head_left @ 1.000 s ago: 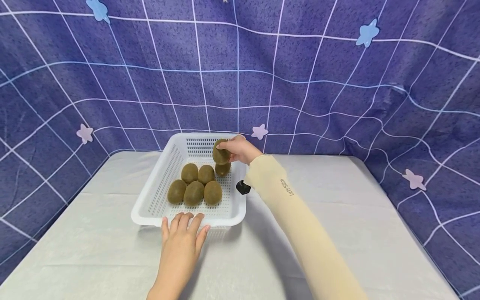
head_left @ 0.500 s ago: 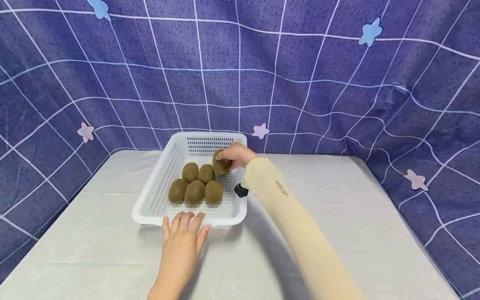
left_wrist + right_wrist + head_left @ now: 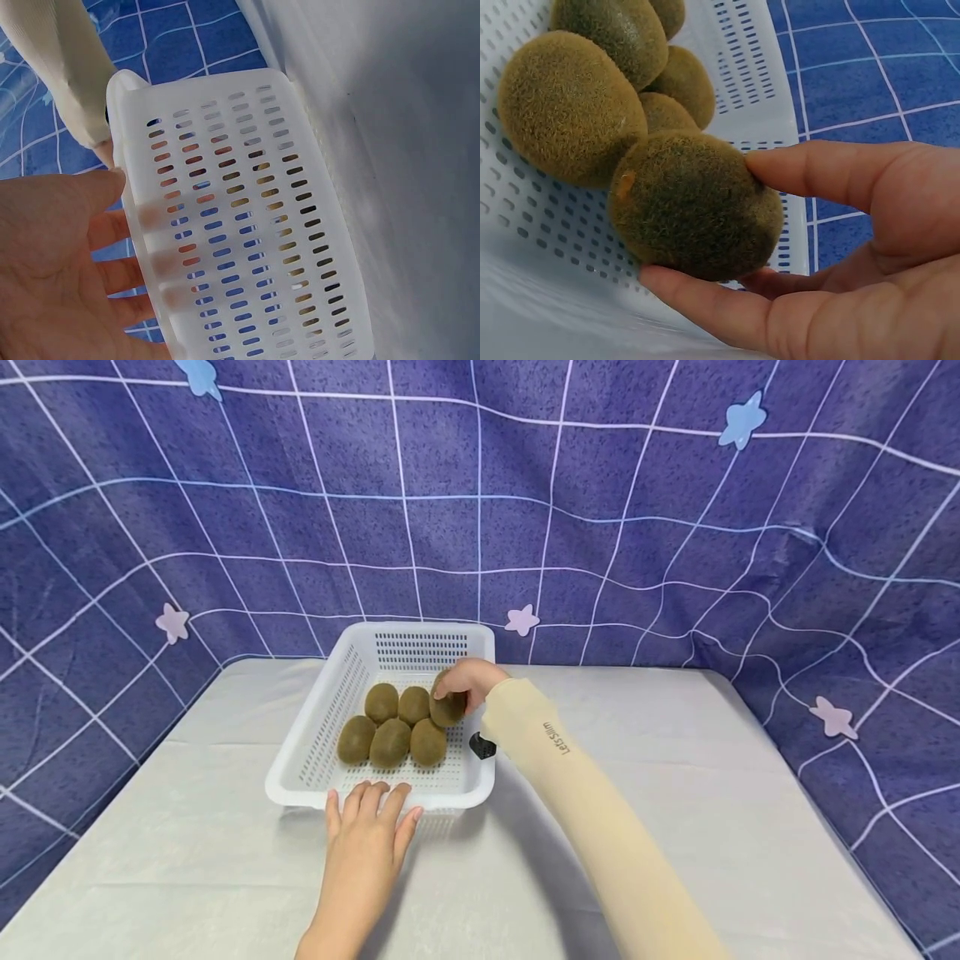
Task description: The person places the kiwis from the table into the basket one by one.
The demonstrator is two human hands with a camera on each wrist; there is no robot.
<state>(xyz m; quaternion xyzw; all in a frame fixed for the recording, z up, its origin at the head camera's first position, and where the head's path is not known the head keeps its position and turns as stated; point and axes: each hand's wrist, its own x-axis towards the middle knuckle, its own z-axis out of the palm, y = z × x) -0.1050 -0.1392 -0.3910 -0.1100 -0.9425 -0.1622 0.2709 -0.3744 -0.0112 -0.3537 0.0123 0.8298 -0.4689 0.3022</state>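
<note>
In the head view, a white plastic basket with slotted walls holds several brown fuzzy kiwis. My right hand grips one kiwi at the right side of the group, inside the basket. The right wrist view shows this kiwi between thumb and fingers, against or very close to its neighbours; another kiwi lies partly hidden behind it. My left hand holds the basket's near rim. In the left wrist view, its thumb lies at the rim outside while the fingers reach behind the basket wall.
The basket stands on a table with a pale grey cloth. Behind it hangs a blue curtain with white grid lines and stars. A small black object shows by the right wrist, at the basket's right rim.
My right hand has lowered the kiwi and brought it toward the near side, beside the others. The left hand stays at the near rim.
</note>
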